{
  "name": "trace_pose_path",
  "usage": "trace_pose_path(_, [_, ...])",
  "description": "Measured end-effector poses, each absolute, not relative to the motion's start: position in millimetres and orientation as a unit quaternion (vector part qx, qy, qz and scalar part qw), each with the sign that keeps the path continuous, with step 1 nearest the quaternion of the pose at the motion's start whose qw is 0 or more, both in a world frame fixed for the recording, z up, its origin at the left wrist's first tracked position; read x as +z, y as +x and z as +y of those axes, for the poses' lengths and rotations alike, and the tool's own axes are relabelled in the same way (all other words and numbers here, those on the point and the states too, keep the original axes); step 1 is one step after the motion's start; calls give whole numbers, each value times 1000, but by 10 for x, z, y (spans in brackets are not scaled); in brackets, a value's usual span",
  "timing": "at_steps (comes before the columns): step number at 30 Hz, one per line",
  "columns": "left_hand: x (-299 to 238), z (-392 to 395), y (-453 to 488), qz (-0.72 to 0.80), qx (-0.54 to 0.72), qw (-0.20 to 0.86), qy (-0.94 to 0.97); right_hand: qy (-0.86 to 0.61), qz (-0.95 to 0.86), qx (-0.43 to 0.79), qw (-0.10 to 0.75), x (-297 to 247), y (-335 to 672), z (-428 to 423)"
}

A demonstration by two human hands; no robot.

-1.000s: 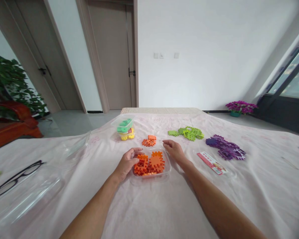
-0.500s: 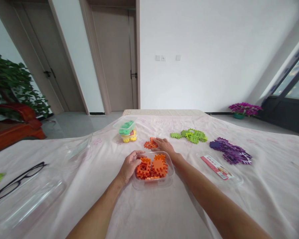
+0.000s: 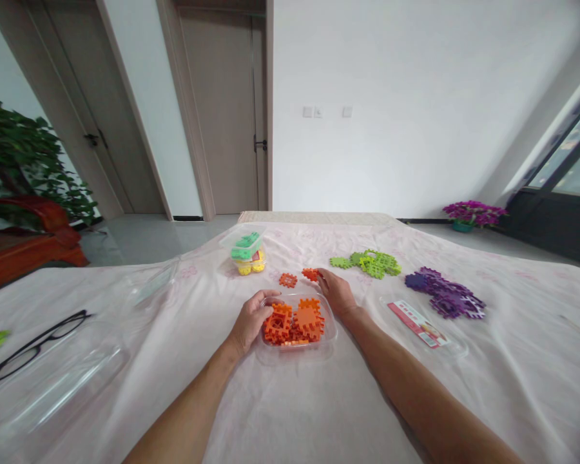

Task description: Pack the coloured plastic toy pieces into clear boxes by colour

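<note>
My left hand (image 3: 254,320) grips the left rim of a clear plastic container (image 3: 331,335), thumb inside and fingers along the far edge. Orange interlocking plastic pieces (image 3: 308,320) lie heaped in that container. Beyond its far right corner, my right hand (image 3: 336,290) pinches an orange interlocking piece (image 3: 310,274) just above the cloth; whether it is one piece or more I cannot tell. Another orange piece with an open middle (image 3: 288,280) lies flat on the cloth, to the left of my right hand.
Green pieces (image 3: 377,263) and purple pieces (image 3: 447,293) lie in piles on the right, near a labelled clear lid (image 3: 423,325). Stacked containers (image 3: 247,253) with green and yellow pieces stand at back left. Black glasses (image 3: 33,348) and a clear container (image 3: 62,393) lie at left.
My right hand has picked up orange from the small group on the cloth and drawn it to the right. One open-middled piece stays behind. My left hand keeps its hold on the container.
</note>
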State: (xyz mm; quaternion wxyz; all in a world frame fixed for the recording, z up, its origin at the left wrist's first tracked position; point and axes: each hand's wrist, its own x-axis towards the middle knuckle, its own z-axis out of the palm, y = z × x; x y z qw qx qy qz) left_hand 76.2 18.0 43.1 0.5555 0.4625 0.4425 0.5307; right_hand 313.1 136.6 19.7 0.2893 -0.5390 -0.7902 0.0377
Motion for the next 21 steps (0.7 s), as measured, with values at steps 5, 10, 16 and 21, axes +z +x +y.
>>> trace_pose_path(5, [392,209,751,440,529,559,463,-531,-725,71,433,333,3202,1220])
trace_pose_path(10, [363,226,746,439,534,556,461,-441,-757,61,479,694,3080,895])
trace_pose_path(16, [353,219,741,423,542,555,467,-261,-894,64,358,901,2886,538])
trace_pose_path(21, [385,202,723,435,533,536,490,-182,-948,47,257,893,2789,474])
